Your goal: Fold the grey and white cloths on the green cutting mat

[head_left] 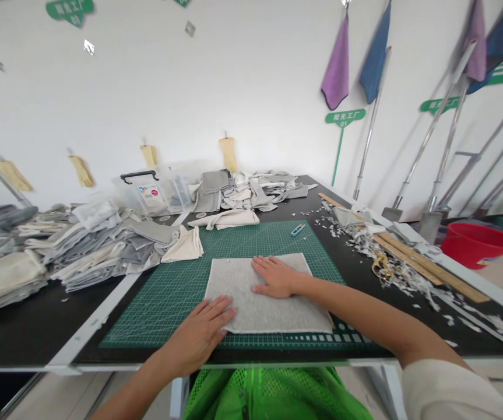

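Note:
A light grey piece of cloth (268, 309), roughly rectangular with pale edges, lies flat on a green cutting mat (159, 315). My right hand (275, 277) rests palm down on its upper middle, fingers stretched toward the left. At the cloth's lower left corner, my left hand (205, 326) lies flat with its fingertips on the fabric. Neither hand grips anything. Beyond the cloth, small blue-handled thread snips (298, 230) lie on the mat. A folded cream cloth (229, 219) sits along the mat's far edge.
Piles of grey and cream cloths (115, 239) cover the left side, with another heap (251, 189) at the back by a clear plastic box (148, 195). On the right are wooden rulers (426, 265), gold-handled scissors (381, 267) and white scraps (360, 239). A red bucket (474, 242) stands beyond.

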Demonstrator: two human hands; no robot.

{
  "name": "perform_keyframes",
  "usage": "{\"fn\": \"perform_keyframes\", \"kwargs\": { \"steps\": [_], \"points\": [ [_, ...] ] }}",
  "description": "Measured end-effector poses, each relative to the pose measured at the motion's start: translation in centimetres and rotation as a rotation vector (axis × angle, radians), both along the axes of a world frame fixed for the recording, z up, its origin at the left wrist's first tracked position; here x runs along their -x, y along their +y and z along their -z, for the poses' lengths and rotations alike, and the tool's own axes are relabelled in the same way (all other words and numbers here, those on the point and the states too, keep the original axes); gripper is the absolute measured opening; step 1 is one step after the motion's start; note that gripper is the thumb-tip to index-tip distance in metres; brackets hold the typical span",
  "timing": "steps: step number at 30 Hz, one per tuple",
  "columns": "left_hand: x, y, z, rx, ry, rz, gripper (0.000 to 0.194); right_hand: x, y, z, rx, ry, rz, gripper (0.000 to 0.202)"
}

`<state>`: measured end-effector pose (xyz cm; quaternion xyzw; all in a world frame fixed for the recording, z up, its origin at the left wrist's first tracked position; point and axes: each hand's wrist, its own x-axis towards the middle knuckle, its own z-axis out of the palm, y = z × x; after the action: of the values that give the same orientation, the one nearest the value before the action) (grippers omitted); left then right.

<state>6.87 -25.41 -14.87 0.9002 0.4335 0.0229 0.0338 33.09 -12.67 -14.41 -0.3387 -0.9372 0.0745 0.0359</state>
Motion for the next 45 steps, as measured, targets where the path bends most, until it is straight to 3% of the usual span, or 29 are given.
{"fn": "perform_keyframes", "kwargs": {
  "steps": [3, 7, 11, 15, 18, 22, 27, 32, 35, 39, 41, 43, 45],
  "points": [
    [0.3, -0.2, -0.4, 0.027, -0.021, 0.001, 0.045, -0.3, 0.2, 1.1, 0.021, 0.022, 0.014, 0.088],
    [0.6, -0.2, -2.3, 0.108, 0.012, 0.064, 0.053, -0.5, -0.2, 1.1, 0.016, 0.038, 0.030, 0.087],
    [-1.8, 1.4, -3.5, 0.019, 0.010, 0.052, 0.055, -0.3, -0.6, 0.8, -0.029, 0.051, 0.039, 0.085],
    [-6.2, 5.1, -2.3, -0.031, 0.001, 0.126, 0.057, -0.2, -0.5, 1.0, -0.081, 0.053, -0.009, 0.077],
    [-7.9, 8.0, -0.7, -0.012, -0.031, 0.098, 0.067, -0.2, -0.2, 1.2, -0.051, 0.030, -0.055, 0.073],
    [-6.7, 10.1, 0.7, 0.064, -0.046, 0.029, 0.083, -0.4, 0.1, 1.2, -0.029, 0.039, -0.054, 0.079],
    [-3.4, 11.0, 1.5, 0.075, -0.010, -0.090, 0.079, -0.4, -0.1, 0.9, 0.006, 0.038, -0.035, 0.084],
    [-1.1, 12.9, 2.2, 0.039, -0.007, -0.308, 0.073, -0.5, -0.3, 0.6, 0.023, 0.041, -0.036, 0.087],
    [0.4, 14.1, 2.1, 0.003, -0.016, -0.481, 0.063, -0.6, -0.4, 0.5, 0.016, 0.043, -0.032, 0.088],
    [1.5, 14.3, 0.7, -0.125, -0.032, -0.651, 0.055, -0.6, -0.2, 0.5, 0.023, 0.039, -0.034, 0.087],
    [0.9, 13.5, -0.1, -0.305, -0.062, -0.650, 0.054, -0.6, -0.2, 0.5, 0.029, 0.044, -0.039, 0.088],
    [-0.6, 12.5, -0.5, -0.452, -0.100, -0.556, 0.055, -0.6, -0.1, 0.6, 0.030, 0.051, -0.038, 0.089],
    [-2.5, 11.5, -0.3, -0.408, -0.111, -0.371, 0.056, -0.6, -0.1, 0.8, 0.024, 0.058, -0.029, 0.090]
  ]
}}
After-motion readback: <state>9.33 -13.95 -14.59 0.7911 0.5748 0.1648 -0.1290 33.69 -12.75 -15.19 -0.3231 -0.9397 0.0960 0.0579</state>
